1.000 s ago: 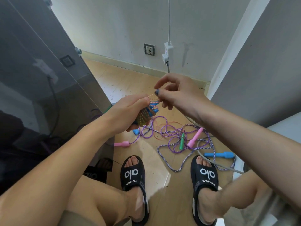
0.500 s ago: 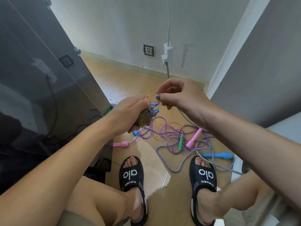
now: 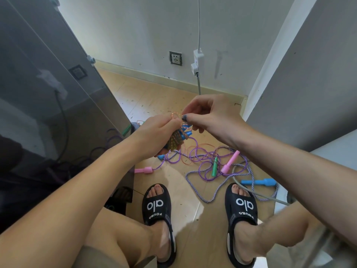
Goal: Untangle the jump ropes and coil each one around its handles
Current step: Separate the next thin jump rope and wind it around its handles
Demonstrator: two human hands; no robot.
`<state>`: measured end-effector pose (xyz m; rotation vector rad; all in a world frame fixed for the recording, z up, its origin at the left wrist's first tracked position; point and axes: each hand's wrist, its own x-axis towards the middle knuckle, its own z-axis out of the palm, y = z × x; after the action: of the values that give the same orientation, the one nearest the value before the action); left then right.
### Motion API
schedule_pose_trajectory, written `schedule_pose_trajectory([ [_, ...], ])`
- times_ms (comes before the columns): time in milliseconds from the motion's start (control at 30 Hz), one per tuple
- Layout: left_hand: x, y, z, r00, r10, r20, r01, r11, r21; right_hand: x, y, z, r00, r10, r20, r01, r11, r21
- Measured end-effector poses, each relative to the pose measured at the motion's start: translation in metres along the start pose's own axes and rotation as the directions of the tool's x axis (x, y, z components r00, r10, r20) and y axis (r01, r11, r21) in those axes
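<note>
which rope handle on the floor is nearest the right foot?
The blue handle, lying just past the right sandal. The green handle and both pink handles lie farther off.

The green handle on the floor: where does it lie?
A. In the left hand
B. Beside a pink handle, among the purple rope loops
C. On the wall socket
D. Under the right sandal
B: the green handle lies on the floor just left of a pink handle, both inside the loops of the purple rope, in front of the person's feet and apart from both hands.
</note>
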<state>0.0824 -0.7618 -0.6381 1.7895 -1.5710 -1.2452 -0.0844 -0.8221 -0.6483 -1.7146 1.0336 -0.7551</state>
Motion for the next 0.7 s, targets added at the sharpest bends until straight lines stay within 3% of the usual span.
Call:
schedule_pose_trajectory([
  [267,0.007,0.005,0.000,0.999,-0.014,0.046,0.017,0.998,-0.060,-0.011,-0.005,-0.016,0.979,-0.180,0.094,0.201,0.929,-0.311],
  [700,0.009,0.008,0.001,0.985,-0.034,0.170,0.043,0.998,-0.046,-0.015,0.006,-0.032,0.914,-0.319,0.250,0.395,0.838,-0.376],
])
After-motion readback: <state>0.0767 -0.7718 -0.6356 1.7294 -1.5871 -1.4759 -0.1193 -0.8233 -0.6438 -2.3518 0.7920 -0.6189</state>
